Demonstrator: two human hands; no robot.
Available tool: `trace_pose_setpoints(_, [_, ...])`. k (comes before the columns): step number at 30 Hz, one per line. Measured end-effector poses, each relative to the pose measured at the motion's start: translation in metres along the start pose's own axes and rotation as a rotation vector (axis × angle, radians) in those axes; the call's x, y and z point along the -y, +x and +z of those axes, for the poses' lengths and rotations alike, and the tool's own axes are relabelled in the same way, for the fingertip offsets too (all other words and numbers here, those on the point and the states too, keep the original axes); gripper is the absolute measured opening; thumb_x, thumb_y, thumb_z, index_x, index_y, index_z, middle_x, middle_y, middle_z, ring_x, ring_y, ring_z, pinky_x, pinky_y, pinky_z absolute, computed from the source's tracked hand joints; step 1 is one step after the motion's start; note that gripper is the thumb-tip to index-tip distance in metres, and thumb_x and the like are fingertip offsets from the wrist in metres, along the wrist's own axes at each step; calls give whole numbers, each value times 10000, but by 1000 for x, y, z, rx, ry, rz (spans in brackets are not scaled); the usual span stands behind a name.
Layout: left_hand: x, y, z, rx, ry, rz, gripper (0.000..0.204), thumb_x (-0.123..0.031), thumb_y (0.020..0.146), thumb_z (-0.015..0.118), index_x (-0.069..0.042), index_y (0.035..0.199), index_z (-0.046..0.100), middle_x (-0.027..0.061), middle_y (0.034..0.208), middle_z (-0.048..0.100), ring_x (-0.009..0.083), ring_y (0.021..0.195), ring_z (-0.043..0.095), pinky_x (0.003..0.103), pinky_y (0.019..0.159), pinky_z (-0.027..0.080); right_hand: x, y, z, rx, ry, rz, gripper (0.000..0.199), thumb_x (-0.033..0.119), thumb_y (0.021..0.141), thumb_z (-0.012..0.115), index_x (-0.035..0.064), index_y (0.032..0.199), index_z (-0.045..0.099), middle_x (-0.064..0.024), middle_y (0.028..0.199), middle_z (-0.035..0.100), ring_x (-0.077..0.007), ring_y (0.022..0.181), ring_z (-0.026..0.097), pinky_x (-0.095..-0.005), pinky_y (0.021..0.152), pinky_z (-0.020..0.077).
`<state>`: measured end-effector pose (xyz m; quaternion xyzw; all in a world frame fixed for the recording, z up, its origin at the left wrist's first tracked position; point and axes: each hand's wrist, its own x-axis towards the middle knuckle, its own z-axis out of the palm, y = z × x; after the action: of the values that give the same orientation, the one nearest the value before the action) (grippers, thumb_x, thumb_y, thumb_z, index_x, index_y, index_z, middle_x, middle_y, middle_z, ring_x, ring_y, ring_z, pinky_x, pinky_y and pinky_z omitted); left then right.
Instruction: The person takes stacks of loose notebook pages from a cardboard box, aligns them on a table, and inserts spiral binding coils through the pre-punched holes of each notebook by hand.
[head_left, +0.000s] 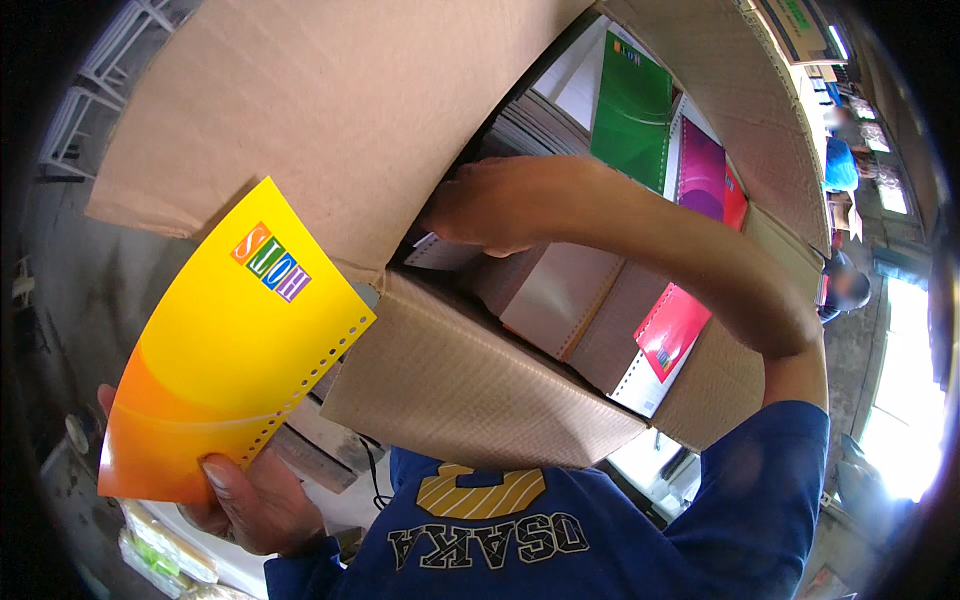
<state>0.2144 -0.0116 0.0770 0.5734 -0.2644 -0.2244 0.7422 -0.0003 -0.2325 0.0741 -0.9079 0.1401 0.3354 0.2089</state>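
Note:
My left hand (255, 500) grips a yellow and orange punched cover sheet (215, 350) by its lower end, thumb on the front. The sheet has a row of holes along one long edge and stands tilted beside an open cardboard box (480, 370). My right arm reaches across the box, and my right hand (490, 205) is down inside at its left end; the fingertips are hidden in shadow. Around that hand lie stacks of sheets. Further right in the box are a green punched cover (632, 110), a purple cover (698, 165) and a pinkish-red cover (672, 330).
A wide box flap (300, 90) stands out at the upper left, and another flap (700, 60) rises at the far right. Below the left hand is a light-coloured packet (165, 550). White metal frames (85, 110) stand on the floor. People (842, 165) are in the right background.

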Motion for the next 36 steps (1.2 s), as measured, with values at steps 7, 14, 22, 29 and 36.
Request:
trace_pose_setpoints(7, [-4, 4, 4, 158, -88, -21, 485, -110, 959, 513, 9, 1408, 373, 204, 1389, 447, 356, 1215, 490, 531, 1031, 382, 16, -59, -31, -131, 180, 89, 534, -69, 672, 600, -3, 1198, 541, -189, 1039, 635, -360, 992, 612, -440, 858, 507])
trace_pose_setpoints(14, [-15, 0, 15, 259, -309, -88, 438, -87, 972, 481, 5, 1392, 399, 199, 1386, 459, 346, 1227, 491, 540, 1030, 390, 15, -111, -15, -883, 51, -153, 248, -87, 688, 606, -1, 921, 598, -154, 937, 640, -319, 948, 640, -402, 725, 560])
trace_pose_setpoints(22, [-11, -4, 4, 292, -253, -143, 435, -117, 945, 536, -77, 1367, 440, 144, 1386, 474, 298, 1183, 544, 488, 929, 495, 35, -130, 57, -696, -280, -81, 140, 131, 744, 651, 96, 842, 557, -31, 948, 546, -159, 921, 576, -271, 704, 545])
trace_pose_setpoints(29, [-13, -11, 12, 361, -367, -145, 415, -115, 947, 540, -66, 1350, 452, 158, 1304, 539, 319, 1165, 552, 504, 936, 486, 25, -136, 67, -368, 43, -104, 154, 63, 769, 628, 45, 917, 591, -95, 1021, 580, -260, 1036, 581, -367, 822, 541])
trace_pose_setpoints(36, [-13, -5, 10, 506, -574, -174, 363, -82, 995, 438, -1, 1347, 469, 197, 1375, 487, 323, 1229, 510, 506, 1048, 403, 5, -121, 47, -441, 320, 7, 407, -134, 690, 549, 5, 1068, 601, -121, 1104, 586, -288, 1118, 539, -380, 914, 488])
